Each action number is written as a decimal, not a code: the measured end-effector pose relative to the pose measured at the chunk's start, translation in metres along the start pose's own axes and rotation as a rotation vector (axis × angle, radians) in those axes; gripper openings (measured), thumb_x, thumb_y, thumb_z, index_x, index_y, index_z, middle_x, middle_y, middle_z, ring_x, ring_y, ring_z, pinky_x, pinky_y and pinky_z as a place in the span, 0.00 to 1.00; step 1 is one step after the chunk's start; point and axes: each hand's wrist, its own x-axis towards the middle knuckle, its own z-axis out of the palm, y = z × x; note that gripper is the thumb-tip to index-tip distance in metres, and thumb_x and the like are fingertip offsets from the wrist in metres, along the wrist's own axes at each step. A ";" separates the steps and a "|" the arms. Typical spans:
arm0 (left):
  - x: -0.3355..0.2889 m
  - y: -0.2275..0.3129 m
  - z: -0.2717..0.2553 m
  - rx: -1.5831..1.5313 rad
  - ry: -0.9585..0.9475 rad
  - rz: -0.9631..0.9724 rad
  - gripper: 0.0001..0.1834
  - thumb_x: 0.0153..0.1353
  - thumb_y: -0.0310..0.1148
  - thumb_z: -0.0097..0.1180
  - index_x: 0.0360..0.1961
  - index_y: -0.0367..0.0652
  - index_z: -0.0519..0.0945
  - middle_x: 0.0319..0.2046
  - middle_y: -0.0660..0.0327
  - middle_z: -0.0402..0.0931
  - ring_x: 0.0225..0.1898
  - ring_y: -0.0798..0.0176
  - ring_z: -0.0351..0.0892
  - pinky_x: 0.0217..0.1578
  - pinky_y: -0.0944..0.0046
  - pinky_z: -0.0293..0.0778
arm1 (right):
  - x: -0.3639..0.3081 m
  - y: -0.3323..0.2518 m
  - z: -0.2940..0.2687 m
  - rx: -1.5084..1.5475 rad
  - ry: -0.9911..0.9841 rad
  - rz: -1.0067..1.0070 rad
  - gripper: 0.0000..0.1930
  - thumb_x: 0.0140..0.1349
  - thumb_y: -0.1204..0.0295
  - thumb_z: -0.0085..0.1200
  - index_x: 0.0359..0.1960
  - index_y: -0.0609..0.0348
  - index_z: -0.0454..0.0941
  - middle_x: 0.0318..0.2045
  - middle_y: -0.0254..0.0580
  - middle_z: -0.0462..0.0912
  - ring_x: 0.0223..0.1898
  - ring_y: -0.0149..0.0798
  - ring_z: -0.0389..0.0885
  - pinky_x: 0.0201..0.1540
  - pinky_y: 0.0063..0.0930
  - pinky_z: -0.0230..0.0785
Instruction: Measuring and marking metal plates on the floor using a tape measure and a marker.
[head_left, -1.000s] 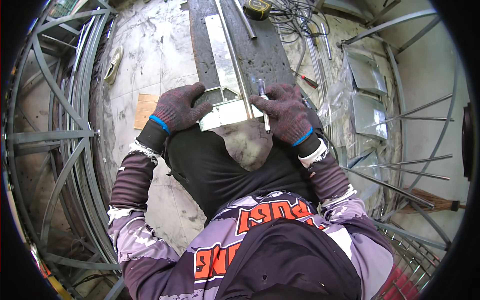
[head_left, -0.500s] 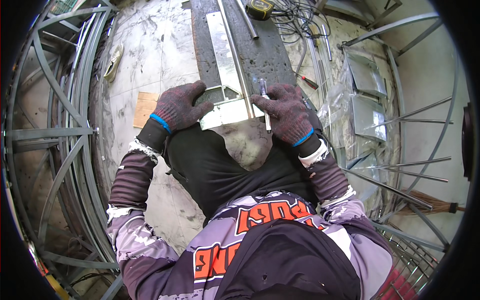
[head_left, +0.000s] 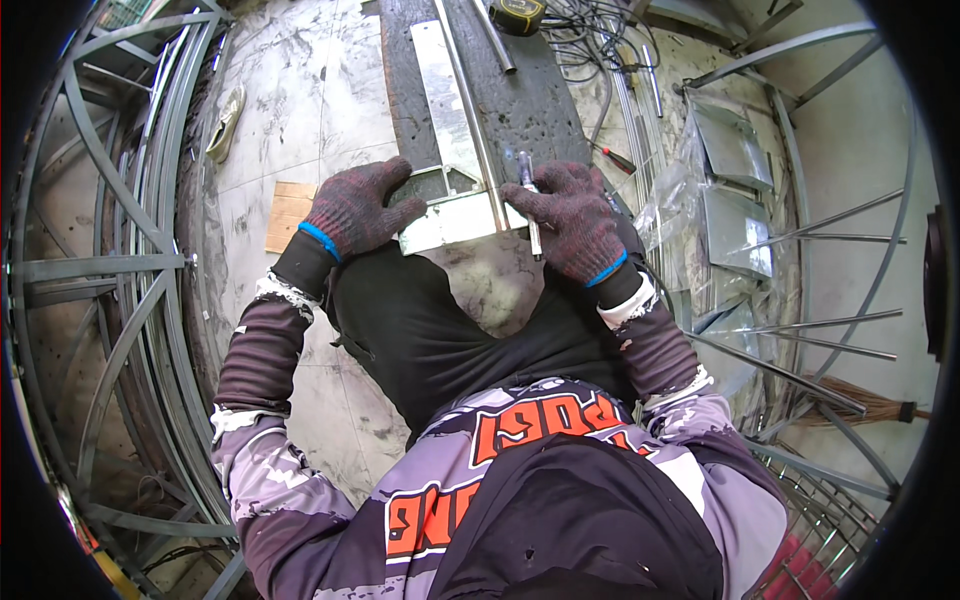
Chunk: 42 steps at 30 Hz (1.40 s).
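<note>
Both of my hands wear dark knitted gloves with blue cuffs. A wide metal square (head_left: 460,224) lies across the near end of a dark board, its long blade (head_left: 445,95) pointing away from me. My left hand (head_left: 358,208) grips the left end of the square's crosspiece, thumb on top. Along the blade's right side runs a thin shiny metal tube (head_left: 467,105), its near end over the crosspiece. Closed around a slim pen (head_left: 526,168) with a clear bluish end, my right hand (head_left: 572,222) has its thumb by the tube's near end.
Beneath the tube is the dark pitted board (head_left: 540,110), carrying another short tube (head_left: 494,38) and a black-yellow tape measure (head_left: 517,15). Cables (head_left: 600,45) and a red-handled screwdriver (head_left: 619,161) lie to the right. Curved metal frames (head_left: 165,250) stand left; rods (head_left: 830,345) jut in from the right.
My right hand and its thumb have shifted very slightly away from me, near the tube's end. My left hand and the square stay almost where they were.
</note>
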 end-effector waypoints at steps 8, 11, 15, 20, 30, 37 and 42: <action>0.000 -0.001 0.001 0.030 -0.006 -0.003 0.29 0.65 0.59 0.63 0.54 0.47 0.83 0.43 0.49 0.87 0.48 0.41 0.86 0.48 0.44 0.80 | -0.001 0.001 0.002 -0.019 0.032 -0.031 0.27 0.56 0.76 0.63 0.58 0.37 0.89 0.43 0.40 0.81 0.51 0.49 0.78 0.57 0.50 0.62; 0.000 0.002 0.000 0.011 -0.011 0.000 0.28 0.65 0.58 0.63 0.54 0.46 0.82 0.42 0.48 0.87 0.47 0.41 0.86 0.48 0.44 0.80 | -0.001 -0.001 -0.001 -0.013 0.013 -0.015 0.27 0.55 0.76 0.63 0.58 0.37 0.89 0.44 0.40 0.82 0.51 0.50 0.78 0.57 0.51 0.62; 0.000 0.004 -0.004 -0.020 -0.019 0.018 0.25 0.64 0.51 0.64 0.50 0.39 0.82 0.40 0.43 0.84 0.44 0.36 0.85 0.46 0.44 0.79 | 0.000 -0.001 0.000 -0.023 0.017 -0.026 0.27 0.55 0.76 0.63 0.58 0.36 0.88 0.45 0.39 0.82 0.52 0.51 0.78 0.57 0.52 0.63; 0.002 0.000 -0.004 0.003 -0.042 0.035 0.25 0.65 0.50 0.64 0.50 0.39 0.81 0.39 0.43 0.84 0.43 0.36 0.85 0.45 0.43 0.78 | 0.004 -0.008 -0.006 -0.050 0.026 -0.072 0.26 0.55 0.76 0.63 0.57 0.38 0.88 0.45 0.37 0.82 0.52 0.52 0.79 0.58 0.56 0.64; 0.000 0.000 -0.003 0.053 -0.015 0.089 0.23 0.65 0.51 0.63 0.47 0.41 0.80 0.35 0.46 0.83 0.39 0.37 0.85 0.42 0.44 0.78 | 0.003 -0.002 -0.002 -0.029 -0.003 -0.137 0.26 0.54 0.76 0.64 0.57 0.43 0.86 0.45 0.40 0.80 0.53 0.50 0.80 0.65 0.60 0.60; 0.010 0.004 -0.008 0.049 -0.047 -0.059 0.27 0.65 0.54 0.62 0.51 0.39 0.78 0.37 0.43 0.85 0.44 0.37 0.86 0.46 0.43 0.79 | 0.000 0.000 0.006 -0.027 0.060 -0.125 0.26 0.53 0.74 0.64 0.57 0.43 0.86 0.45 0.40 0.81 0.52 0.51 0.80 0.61 0.58 0.60; 0.026 -0.011 -0.012 0.044 0.007 -0.065 0.29 0.62 0.54 0.64 0.50 0.38 0.79 0.34 0.45 0.85 0.42 0.40 0.86 0.47 0.47 0.79 | 0.010 0.002 0.006 -0.037 0.108 -0.165 0.25 0.53 0.70 0.68 0.56 0.44 0.88 0.44 0.40 0.82 0.50 0.51 0.80 0.59 0.54 0.64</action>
